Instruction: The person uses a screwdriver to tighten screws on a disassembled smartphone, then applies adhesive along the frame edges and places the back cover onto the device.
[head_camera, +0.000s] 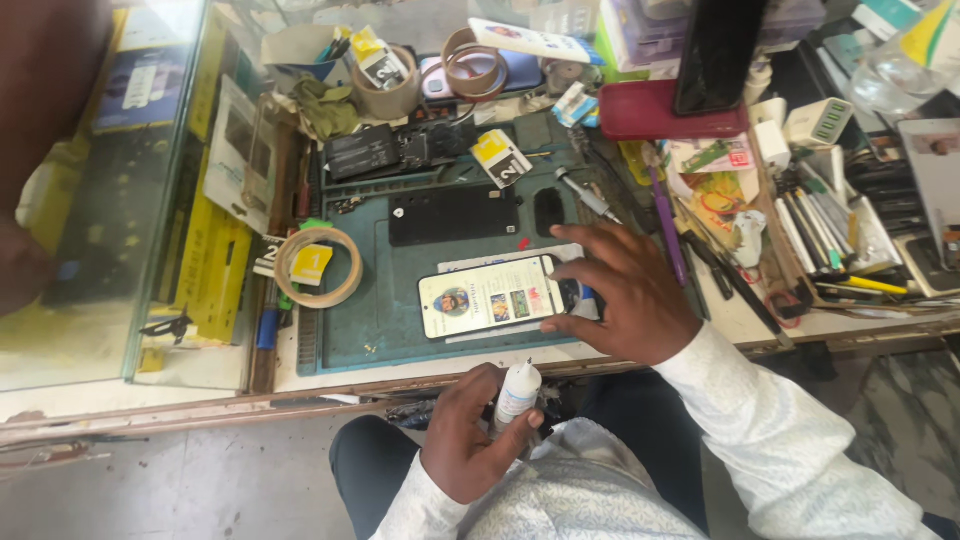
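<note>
Both hands are occupied at the bench edge. My left hand (470, 430) is curled shut around a small white bottle (517, 392), nozzle pointing up, held low over my lap just below the table edge (330, 385). My right hand (625, 295) lies on the right end of the phone (490, 297), fingers spread and bent, thumb at the near edge, steadying it. That phone rests flat, screen lit and facing up, on the green work mat (370, 320), with a white card partly under it. A black back panel (452, 213) lies beyond it; a tape roll (318, 267) sits at the mat's left edge. I judge this to be a hold-and-prepare stage: phone fixed, bottle ready but not yet applied. Bringing the nozzle to the phone would call for a steady right-hand grip and a controlled, light squeeze.
</note>
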